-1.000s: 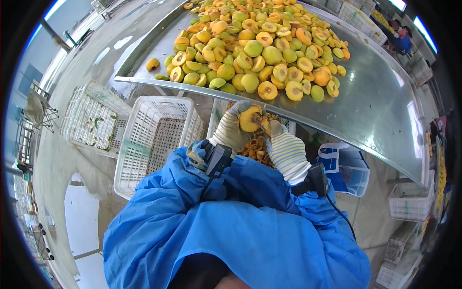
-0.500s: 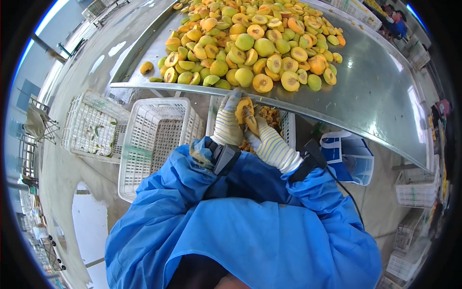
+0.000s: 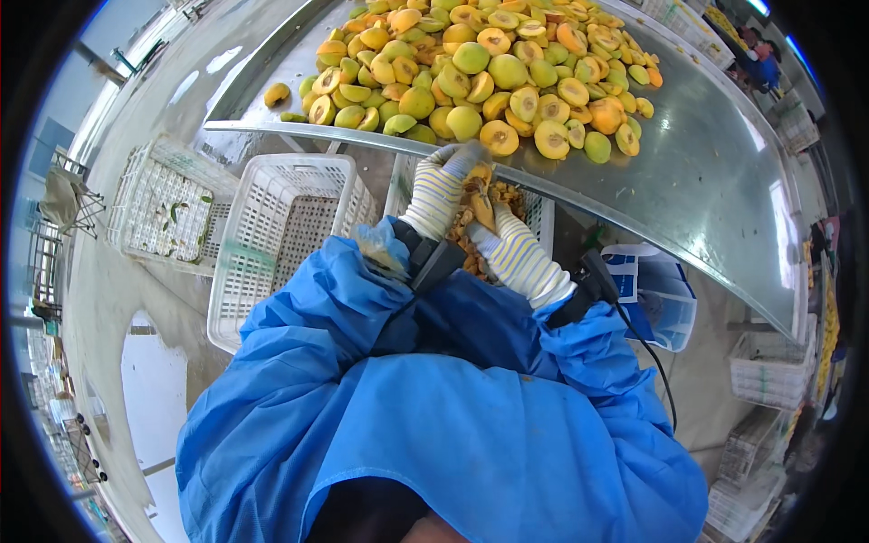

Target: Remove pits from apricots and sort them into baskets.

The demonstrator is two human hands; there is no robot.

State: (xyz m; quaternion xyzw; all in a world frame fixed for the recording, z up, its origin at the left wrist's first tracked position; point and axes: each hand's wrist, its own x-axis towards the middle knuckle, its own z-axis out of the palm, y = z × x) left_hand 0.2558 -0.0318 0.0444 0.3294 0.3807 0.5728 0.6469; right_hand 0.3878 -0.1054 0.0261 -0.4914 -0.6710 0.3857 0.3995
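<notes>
My left hand (image 3: 438, 188), in a striped glove, is closed round a halved yellow peach (image 3: 475, 181), its palm side partly hidden. Just right of it, my right hand (image 3: 513, 246), gloved alike, is closed and reaches up against the fruit; what lies within its fingers is unclear. Below both hands a white crate (image 3: 544, 231) holds brownish fruit scraps (image 3: 466, 258). Just beyond them is the front lip of a steel table (image 3: 697, 136), bearing a large pile of whole and halved yellow-green peaches (image 3: 471, 58).
Two white crates (image 3: 268, 172) (image 3: 161, 204) stand at left, one holding a few leaves. A blue-and-white bag (image 3: 665, 312) lies right of my arm. More crates (image 3: 769, 366) stack at right. A folding chair (image 3: 63, 195) is at far left; a person in blue (image 3: 763, 63) is at upper right.
Both hands have moved up and away from me with the peach, which has turned from showing its broad face to a narrower side, now more hidden by the left fingers.
</notes>
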